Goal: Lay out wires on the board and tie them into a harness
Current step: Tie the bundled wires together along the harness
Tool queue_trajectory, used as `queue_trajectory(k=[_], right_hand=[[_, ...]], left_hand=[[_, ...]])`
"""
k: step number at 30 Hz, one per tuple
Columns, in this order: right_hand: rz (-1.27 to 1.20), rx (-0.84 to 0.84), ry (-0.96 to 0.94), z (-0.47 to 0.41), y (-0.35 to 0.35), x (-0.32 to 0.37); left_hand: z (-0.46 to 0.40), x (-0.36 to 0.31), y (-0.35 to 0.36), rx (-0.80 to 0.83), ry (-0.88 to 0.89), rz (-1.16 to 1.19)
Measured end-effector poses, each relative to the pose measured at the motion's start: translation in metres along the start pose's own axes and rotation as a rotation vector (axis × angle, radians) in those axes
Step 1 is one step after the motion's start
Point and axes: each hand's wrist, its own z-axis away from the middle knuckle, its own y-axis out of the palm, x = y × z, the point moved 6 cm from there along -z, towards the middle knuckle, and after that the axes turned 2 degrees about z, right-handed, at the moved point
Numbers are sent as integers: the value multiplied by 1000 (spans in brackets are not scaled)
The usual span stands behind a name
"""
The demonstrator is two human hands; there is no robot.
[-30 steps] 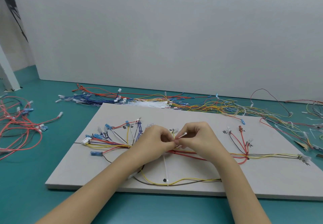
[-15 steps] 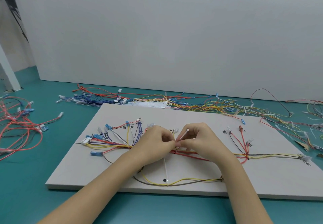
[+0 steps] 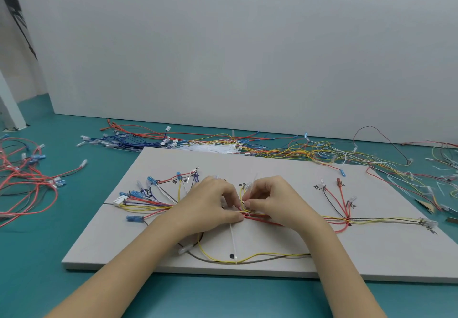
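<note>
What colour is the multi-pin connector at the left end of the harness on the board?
White; the multi-pin connector shows clearly in the head view, left of the left hand.

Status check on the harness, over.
Both hands on the wires mid-board: left hand pinching them, right hand pinching a white tie. Nothing in the way.

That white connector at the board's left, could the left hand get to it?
Probably yes: the white connector lies uncovered on the board, left of the left hand, though that hand is busy pinching wires.
</note>
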Motion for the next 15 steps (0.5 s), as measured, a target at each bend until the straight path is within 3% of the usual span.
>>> queue_trajectory(k=[6,12,15], right_hand=[[73,-98,-97,-4,-4,11],[47,-11,-84,-1,-2,6],[61,-54,-123,-3,-4,10]], left_hand=[[-1,1,2,-10,-9,23],[-2,1,1,-47,6,39],[-1,0,3,-36,12,51]])
